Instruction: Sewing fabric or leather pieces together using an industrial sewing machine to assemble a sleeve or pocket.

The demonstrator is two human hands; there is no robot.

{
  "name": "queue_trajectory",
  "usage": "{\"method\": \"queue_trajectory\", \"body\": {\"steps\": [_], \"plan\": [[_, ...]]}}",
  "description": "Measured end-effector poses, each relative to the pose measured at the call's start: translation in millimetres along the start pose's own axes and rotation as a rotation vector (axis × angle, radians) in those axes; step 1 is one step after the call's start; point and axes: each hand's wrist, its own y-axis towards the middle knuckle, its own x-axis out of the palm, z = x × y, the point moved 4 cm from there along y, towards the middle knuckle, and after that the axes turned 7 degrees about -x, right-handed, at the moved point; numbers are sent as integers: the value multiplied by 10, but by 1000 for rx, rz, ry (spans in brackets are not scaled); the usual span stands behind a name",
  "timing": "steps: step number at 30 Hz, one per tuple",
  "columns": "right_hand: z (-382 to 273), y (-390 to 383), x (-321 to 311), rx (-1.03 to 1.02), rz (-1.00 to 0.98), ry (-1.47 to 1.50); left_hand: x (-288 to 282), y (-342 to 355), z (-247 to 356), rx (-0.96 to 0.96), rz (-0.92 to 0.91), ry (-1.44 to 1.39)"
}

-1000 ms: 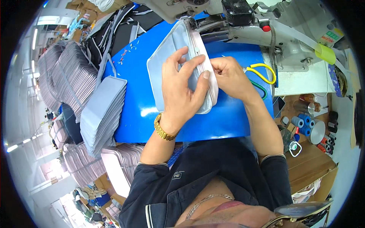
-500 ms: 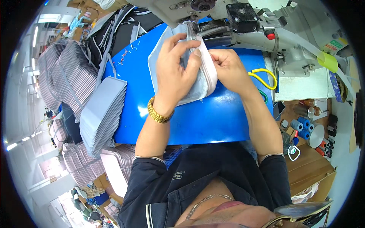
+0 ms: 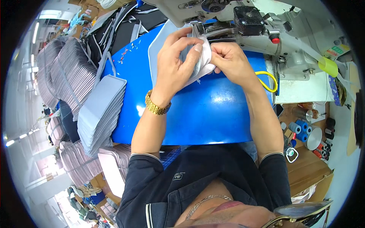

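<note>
A: One workpiece is in hand: a pale grey fabric panel [image 3: 200,60], lifted off the blue bench [image 3: 197,114] and folded between both hands, directly in front of the sewing machine [image 3: 243,22].

B: Orientation of the panel?

A: Its long axis runs from the lower right, near the person, up and left toward the machine head. The far edge sits just beside the needle area, touching or nearly so; contact cannot be confirmed from this view.

B: State of the hands?

A: The left hand [image 3: 173,64] is curled over the panel's left side, fingers closed across the top and thumb underneath, wearing a gold wristwatch [image 3: 156,106]. The right hand [image 3: 230,60] is pinched shut on the right edge of the fold. Both have hold of the panel.

B: Which hand is nearer the machine?

A: The left hand's fingertips reach farthest toward the needle area; the right hand sits just beside it, level with the machine base.

B: Surroundings?

A: A stack of matching grey panels [image 3: 100,110] lies well to the left of the bench. Thread spools [image 3: 298,129] stand at the right. A yellow cable [image 3: 268,78] loops beside the right wrist.
</note>
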Motion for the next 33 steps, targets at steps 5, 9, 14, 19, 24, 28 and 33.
{"method": "queue_trajectory", "body": {"steps": [5,9,14,19,24,28,33], "plan": [[-24,12,-41,38,-10,45,-72,-221,56,173,36,135],[-86,18,-46,30,4,-163,3,-406,49,362,142,281],[-214,-19,42,33,84,-294,-31,-353,117,429,182,451],[-135,-155,127,157,142,-160,-278,-187,343,573,98,627],[76,-211,272,127,143,-121,-129,-271,418,559,-113,814],[233,-255,336,149,117,-100,-22,-295,345,447,-102,632],[317,-287,384,38,151,6,20,-346,282,404,-24,547]]}}
